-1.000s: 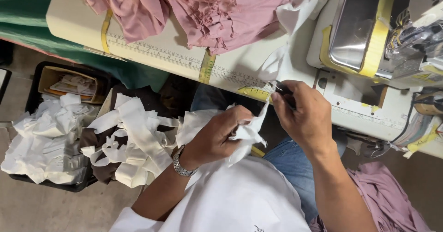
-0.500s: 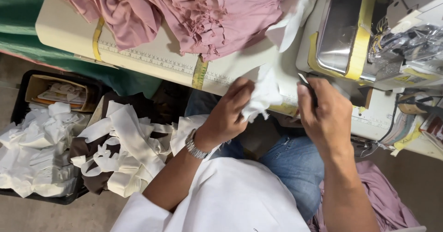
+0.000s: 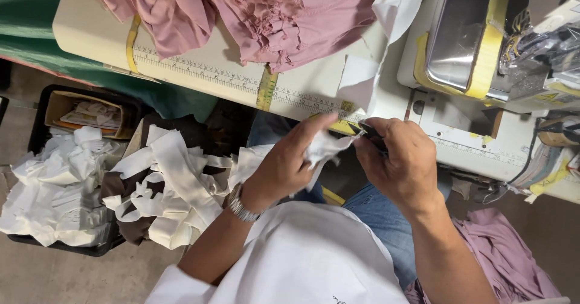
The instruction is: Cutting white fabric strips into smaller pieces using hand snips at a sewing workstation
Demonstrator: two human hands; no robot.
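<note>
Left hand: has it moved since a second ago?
Yes. The left hand rose from lap level toward the ruler-marked table edge, holding the white fabric piece.

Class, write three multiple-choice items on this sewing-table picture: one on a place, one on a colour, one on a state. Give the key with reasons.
1. Where does the heap of white strips lie?
A. on the table
B. low down, left of the person's lap
C. on the sewing machine

2. What colour is the bunched cloth on the table?
A. dusty pink
B. blue
C. black

3. What is the left hand doing?
A. resting flat and empty
B. gripping the tape measure
C. holding a white scrap

Key: 1 B, the heap sits below the table edge, beside the bin. 2 A, the gathered cloth is pink. 3 C, its fingers pinch the scrap, while the right hand holds a small dark tool against it.
</note>
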